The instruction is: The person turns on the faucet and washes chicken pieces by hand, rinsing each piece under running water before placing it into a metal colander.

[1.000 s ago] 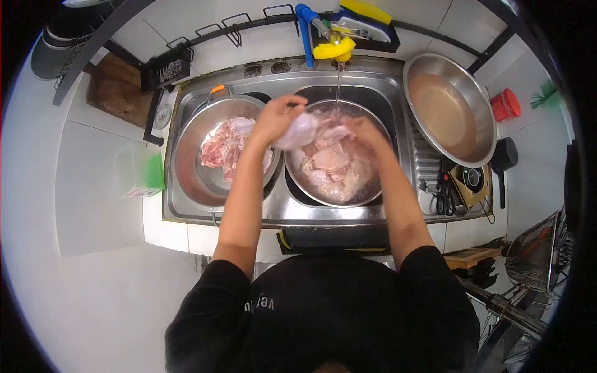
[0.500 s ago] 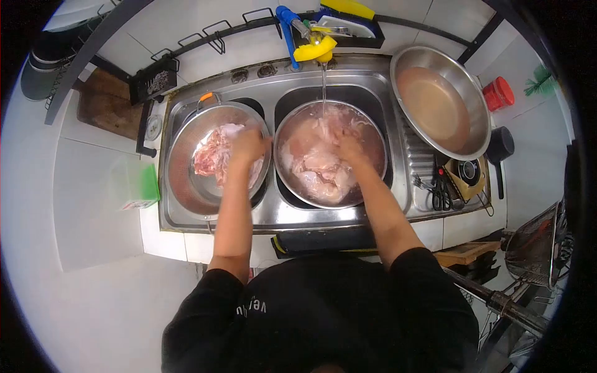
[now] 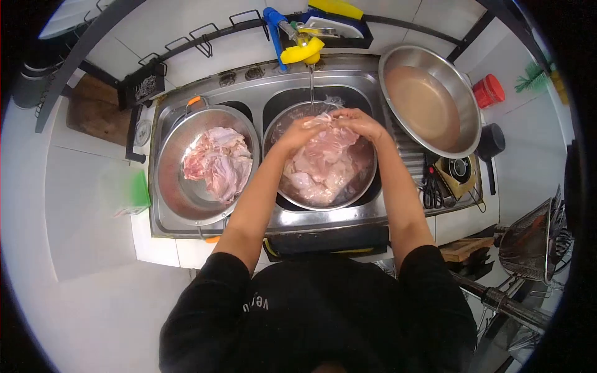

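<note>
Both hands hold a piece of raw chicken (image 3: 329, 142) up at the far side of a metal bowl (image 3: 271, 127), close under the running tap water. My left hand (image 3: 298, 134) grips its left edge, while my right hand (image 3: 362, 124) has fingers curled over the top right. More raw chicken (image 3: 314, 186) lies in water below, in that same bowl. To the left, a metal pot (image 3: 171, 202) with orange handles contains a heap of raw chicken pieces (image 3: 221, 165). Neither hand touches that pot.
The tap (image 3: 303, 53) has a yellow piece around its spout. A large metal basin (image 3: 469, 118) of cloudy water stands on the right drainboard. Scissors (image 3: 432, 193) lie in front of it, near a black-handled pan (image 3: 491, 142). A green-lidded container (image 3: 140, 191) stands left.
My left hand has moved from the left pot to the right bowl. My right hand has risen towards the tap stream, and both now grip a piece of chicken. The view shifted slightly.
</note>
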A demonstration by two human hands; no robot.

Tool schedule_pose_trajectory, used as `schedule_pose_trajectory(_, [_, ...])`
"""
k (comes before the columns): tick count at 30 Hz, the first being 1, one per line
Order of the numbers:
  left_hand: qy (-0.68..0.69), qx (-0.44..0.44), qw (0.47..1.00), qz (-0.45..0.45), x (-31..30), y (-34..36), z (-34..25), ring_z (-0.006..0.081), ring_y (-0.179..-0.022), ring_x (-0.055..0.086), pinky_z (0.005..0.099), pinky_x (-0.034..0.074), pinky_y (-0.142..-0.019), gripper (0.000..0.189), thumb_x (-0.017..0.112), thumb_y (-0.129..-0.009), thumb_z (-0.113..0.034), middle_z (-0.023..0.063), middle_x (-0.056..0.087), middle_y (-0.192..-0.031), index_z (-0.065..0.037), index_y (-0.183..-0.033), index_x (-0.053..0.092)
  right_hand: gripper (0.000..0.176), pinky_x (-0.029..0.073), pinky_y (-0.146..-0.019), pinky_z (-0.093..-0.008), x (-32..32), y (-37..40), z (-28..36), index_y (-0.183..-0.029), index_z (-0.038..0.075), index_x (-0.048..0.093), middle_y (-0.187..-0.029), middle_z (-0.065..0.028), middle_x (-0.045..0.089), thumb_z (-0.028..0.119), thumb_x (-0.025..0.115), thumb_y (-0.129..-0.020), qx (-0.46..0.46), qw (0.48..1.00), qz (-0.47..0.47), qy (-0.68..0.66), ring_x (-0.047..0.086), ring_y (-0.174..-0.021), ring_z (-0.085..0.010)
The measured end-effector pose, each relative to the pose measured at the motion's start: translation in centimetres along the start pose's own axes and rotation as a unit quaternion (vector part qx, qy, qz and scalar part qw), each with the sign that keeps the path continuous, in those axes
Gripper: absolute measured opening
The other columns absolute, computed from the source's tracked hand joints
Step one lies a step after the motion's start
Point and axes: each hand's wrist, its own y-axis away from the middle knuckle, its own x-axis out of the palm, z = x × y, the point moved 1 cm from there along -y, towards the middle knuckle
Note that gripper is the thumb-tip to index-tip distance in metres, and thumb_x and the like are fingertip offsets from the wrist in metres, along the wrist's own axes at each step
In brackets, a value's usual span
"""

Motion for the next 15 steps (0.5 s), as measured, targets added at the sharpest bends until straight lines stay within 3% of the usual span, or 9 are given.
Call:
schedule_pose_trajectory(1, [0.025, 0.008, 0.998, -0.057, 0.4, 0.6, 0.0, 0.0188, -0.085, 0.058, 0.0341, 0.049, -0.068, 0.039, 0.069, -0.079, -0.032, 0.0081, 0.063, -0.098, -0.006, -0.108, 0.062, 0.050, 0.046, -0.069, -0.0248, 0.6, -0.2, -0.6, -0.119, 0.005, 0.051, -0.094, -0.0018, 0.060, 0.022, 0.067, -0.075, 0.007, 0.996, -0.048, -0.073, 0.056, -0.083, -0.0117])
schedule_pose_trajectory(2, [0.023, 0.010, 0.998, -0.059, 0.3, -0.2, 1.3, 0.0188, -0.085, 0.058, 0.0341, 0.049, -0.068, 0.039, 0.069, -0.079, -0.032, 0.0081, 0.063, -0.098, -0.006, -0.108, 0.062, 0.056, 0.046, -0.069, -0.0254, 1.2, -0.3, -1.2, -0.123, 0.005, 0.048, -0.100, -0.0026, 0.059, 0.024, 0.068, -0.074, 0.013, 0.985, -0.093, -0.145, 0.056, -0.086, -0.0129])
schedule_pose_trajectory(3, [0.042, -0.008, 0.991, -0.127, -0.4, -1.9, 4.7, 0.0189, -0.083, 0.058, 0.0331, 0.049, -0.067, 0.039, 0.068, -0.079, -0.032, 0.0093, 0.063, -0.096, -0.004, -0.105, 0.063, 0.064, 0.048, -0.069, -0.0268, 2.6, 1.1, 1.5, -0.125, 0.005, 0.046, -0.110, -0.0064, 0.056, 0.026, 0.073, -0.070, 0.085, 0.988, -0.074, -0.102, 0.056, -0.092, -0.0168])
schedule_pose_trajectory(5, [0.036, -0.049, 0.969, -0.238, -2.1, -6.4, 13.7, 0.0196, -0.076, 0.060, 0.0325, 0.049, -0.065, 0.039, 0.069, -0.078, -0.031, 0.0123, 0.064, -0.088, 0.002, -0.098, 0.064, 0.065, 0.048, -0.069, -0.0274, 4.9, -0.3, -1.2, -0.124, 0.005, 0.046, -0.109, -0.0064, 0.056, 0.026, 0.075, -0.069, 0.070, 0.991, -0.109, -0.040, 0.056, -0.092, -0.0173])
schedule_pose_trajectory(8, [-0.020, -0.037, 0.942, -0.332, 0.1, -1.2, 8.8, 0.0200, -0.076, 0.061, 0.0340, 0.049, -0.066, 0.039, 0.072, -0.075, -0.030, 0.0143, 0.065, -0.087, 0.002, -0.096, 0.064, 0.069, 0.050, -0.070, -0.0320, 7.2, -2.4, -5.6, -0.123, 0.003, 0.046, -0.110, -0.0096, 0.058, 0.024, 0.077, -0.064, -0.024, 0.988, -0.150, 0.010, 0.058, -0.095, -0.0240])
schedule_pose_trajectory(10, [-0.044, -0.019, 0.914, -0.403, 0.6, -1.6, 9.4, 0.0270, -0.077, 0.062, 0.0372, 0.048, -0.069, 0.038, 0.073, -0.072, -0.028, 0.0186, 0.065, -0.087, 0.002, -0.094, 0.064, 0.060, 0.049, -0.075, -0.0364, 9.2, -2.2, -3.9, -0.119, 0.004, 0.048, -0.110, -0.0149, 0.058, 0.017, 0.073, -0.067, 0.034, 0.919, -0.276, 0.280, 0.058, -0.095, -0.0311])
schedule_pose_trajectory(11, [-0.071, 0.000, 0.881, -0.469, 0.7, -1.7, 9.7, 0.0340, -0.079, 0.064, 0.0404, 0.047, -0.072, 0.038, 0.074, -0.070, -0.027, 0.0228, 0.065, -0.086, 0.003, -0.091, 0.064, 0.060, 0.049, -0.075, -0.0364, 10.2, -2.8, -3.7, -0.119, 0.004, 0.048, -0.110, -0.0149, 0.058, 0.017, 0.073, -0.067, 0.034, 0.919, -0.275, 0.281, 0.058, -0.095, -0.0311])
schedule_pose_trajectory(13, [-0.046, 0.032, 0.870, -0.490, -0.1, -2.7, 10.8, 0.0347, -0.078, 0.063, 0.0407, 0.047, -0.072, 0.036, 0.073, -0.071, -0.026, 0.0238, 0.064, -0.085, 0.003, -0.089, 0.063, 0.048, 0.046, -0.082, -0.0411, 11.7, -3.6, -2.9, -0.115, 0.007, 0.049, -0.110, -0.0184, 0.056, 0.013, 0.067, -0.070, -0.050, 0.803, -0.350, 0.479, 0.056, -0.095, -0.0361])
schedule_pose_trajectory(15, [-0.072, 0.031, 0.834, -0.546, -0.4, -1.8, 9.2, 0.0349, -0.075, 0.062, 0.0405, 0.047, -0.070, 0.033, 0.071, -0.073, -0.026, 0.0222, 0.063, -0.079, 0.003, -0.083, 0.059, 0.044, 0.044, -0.084, -0.0416, 11.7, -3.2, -1.2, -0.113, 0.009, 0.050, -0.110, -0.0173, 0.055, 0.012, 0.064, -0.071, -0.053, 0.809, -0.331, 0.483, 0.055, -0.097, -0.0355])
